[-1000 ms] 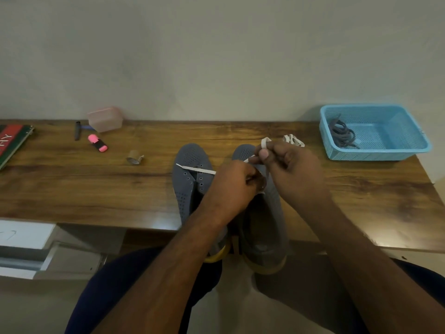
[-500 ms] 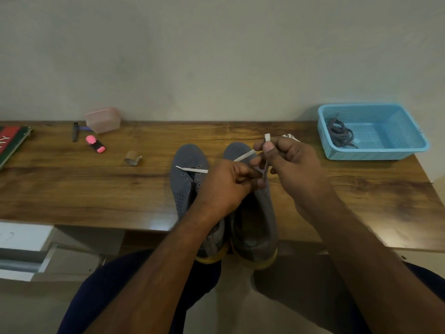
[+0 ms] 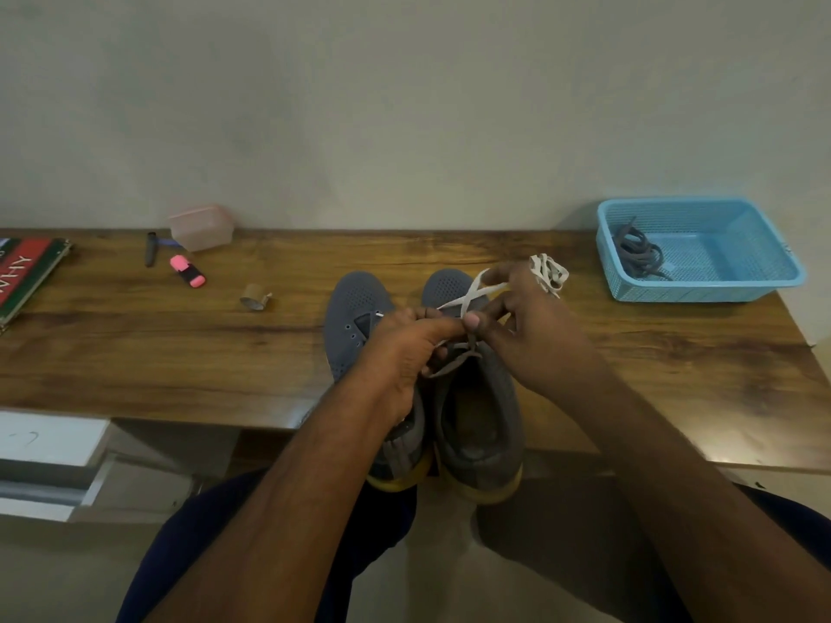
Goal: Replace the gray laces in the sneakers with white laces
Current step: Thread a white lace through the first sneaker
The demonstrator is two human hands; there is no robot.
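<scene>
Two gray sneakers with yellow soles stand side by side at the table's front edge, the left sneaker and the right sneaker. A white lace crosses itself over the right sneaker's toe. My left hand pinches one strand of it over the eyelets. My right hand pinches the other strand, fingers curled. A gray-looking strand hangs between my hands. A bundled white lace lies behind my right hand. Gray laces lie in the blue basket.
On the wooden table sit a pink lidded box, a dark pen, a pink highlighter, a small tape roll and a book at far left. White drawers stand below left.
My right hand has pulled its strand up and to the right, so the white lace now shows as a cross over the right sneaker's toe. My left hand stays at the eyelets.
</scene>
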